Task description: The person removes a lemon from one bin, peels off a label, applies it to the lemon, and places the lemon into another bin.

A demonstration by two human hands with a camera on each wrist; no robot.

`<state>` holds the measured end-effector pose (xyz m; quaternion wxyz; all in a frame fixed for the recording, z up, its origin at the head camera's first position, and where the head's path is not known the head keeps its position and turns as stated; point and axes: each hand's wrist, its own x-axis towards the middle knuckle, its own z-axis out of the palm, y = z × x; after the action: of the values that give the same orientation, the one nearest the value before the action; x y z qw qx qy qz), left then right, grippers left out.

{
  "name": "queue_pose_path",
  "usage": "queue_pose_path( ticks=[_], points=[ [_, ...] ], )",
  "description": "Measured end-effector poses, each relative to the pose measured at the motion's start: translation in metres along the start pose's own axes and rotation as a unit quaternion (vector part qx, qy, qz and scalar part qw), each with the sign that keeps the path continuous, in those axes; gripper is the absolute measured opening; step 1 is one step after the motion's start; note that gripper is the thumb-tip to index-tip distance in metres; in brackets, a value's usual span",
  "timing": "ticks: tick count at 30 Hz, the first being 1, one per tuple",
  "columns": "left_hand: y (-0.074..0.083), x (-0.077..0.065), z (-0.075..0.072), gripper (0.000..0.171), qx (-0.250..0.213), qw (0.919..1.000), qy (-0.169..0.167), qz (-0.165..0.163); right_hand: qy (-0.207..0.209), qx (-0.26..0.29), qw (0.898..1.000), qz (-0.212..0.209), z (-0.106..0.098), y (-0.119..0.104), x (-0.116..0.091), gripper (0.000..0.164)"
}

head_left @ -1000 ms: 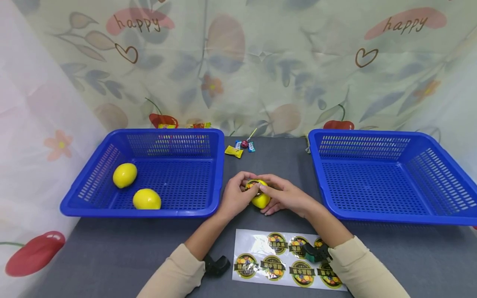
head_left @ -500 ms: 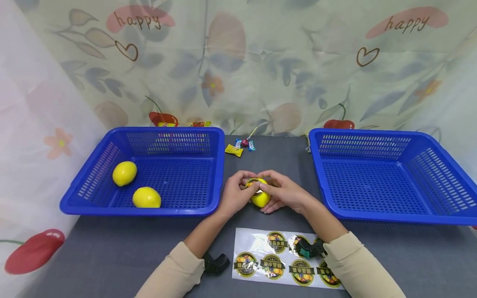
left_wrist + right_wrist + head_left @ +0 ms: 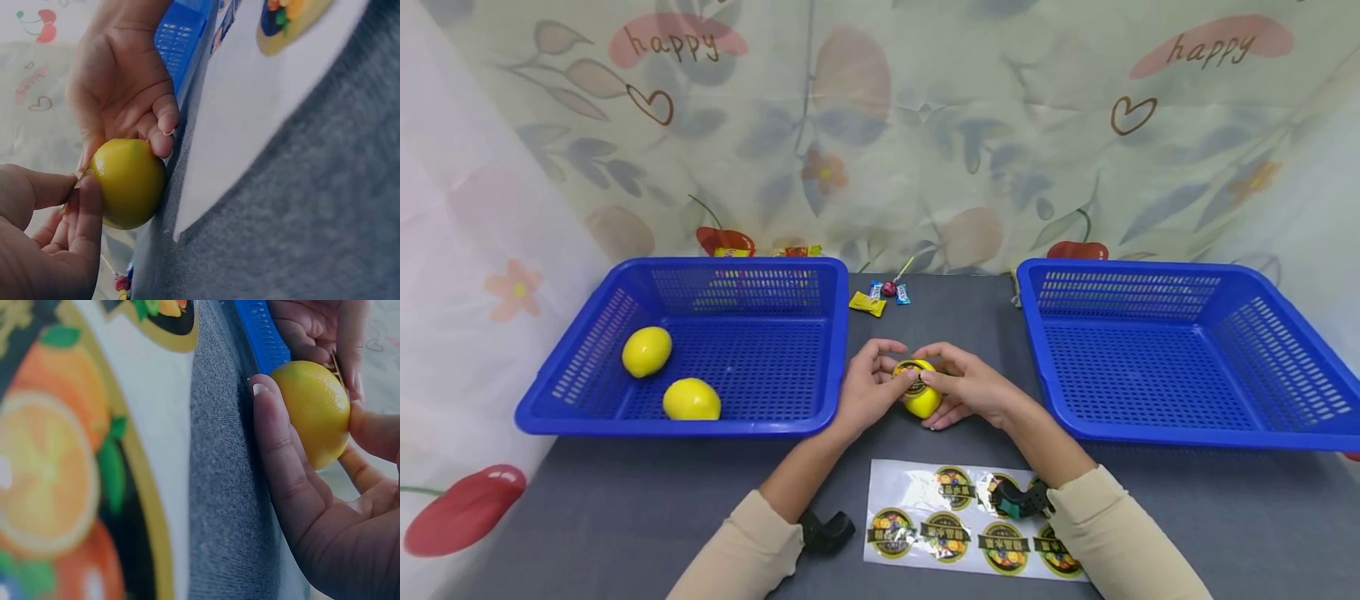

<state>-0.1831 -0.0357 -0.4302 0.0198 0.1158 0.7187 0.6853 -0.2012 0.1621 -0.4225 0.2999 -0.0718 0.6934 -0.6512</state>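
In the head view a yellow lemon (image 3: 922,403) is held between both hands over the middle of the table. My right hand (image 3: 973,387) grips it, fingers curled round its right side and underneath, thumb at the sticker. A round black and gold fruit sticker (image 3: 912,380) lies against the lemon's upper left face. My left hand (image 3: 872,387) pinches the sticker's edge between thumb and fingers; in the left wrist view the sticker shows edge-on beside the lemon (image 3: 128,184). The right wrist view shows the right fingers cupping the lemon (image 3: 314,412).
A sheet of round stickers (image 3: 917,487) lies in front, partly under the right forearm. The left blue basket (image 3: 685,428) holds two lemons (image 3: 647,352); another blue basket (image 3: 1195,437) stands right. Wrapped candies (image 3: 868,303) and a lollipop (image 3: 890,288) lie behind the hands.
The left hand's index finger has lifted and drawn slightly away from the right fingers, showing more of the sticker. The lemon stays in nearly the same place.
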Motion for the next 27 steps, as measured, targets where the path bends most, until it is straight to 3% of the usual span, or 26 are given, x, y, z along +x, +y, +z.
queue_pose_path(
  ticks=[5,9,14,22,27],
  points=[
    [-0.005,-0.001,-0.001,0.038,0.008,0.9989,0.017,0.042,0.002,0.0,1.0,-0.001,0.002,0.001,0.002,0.037],
    [-0.009,-0.001,-0.001,0.042,0.004,0.9981,0.031,0.052,0.002,-0.004,1.0,-0.002,0.002,0.002,0.002,0.037],
    [-0.011,-0.001,-0.001,0.034,0.012,0.9983,0.035,0.046,0.001,-0.007,1.0,-0.004,0.001,0.002,0.001,0.037],
    [-0.012,-0.001,-0.002,0.025,0.063,0.9972,0.023,0.034,0.001,-0.002,1.0,0.0,-0.001,0.001,-0.001,0.036],
    [-0.013,-0.001,-0.004,0.021,0.032,0.9994,0.011,-0.008,-0.003,0.006,1.0,0.007,-0.001,0.0,0.0,0.036]
  ],
)
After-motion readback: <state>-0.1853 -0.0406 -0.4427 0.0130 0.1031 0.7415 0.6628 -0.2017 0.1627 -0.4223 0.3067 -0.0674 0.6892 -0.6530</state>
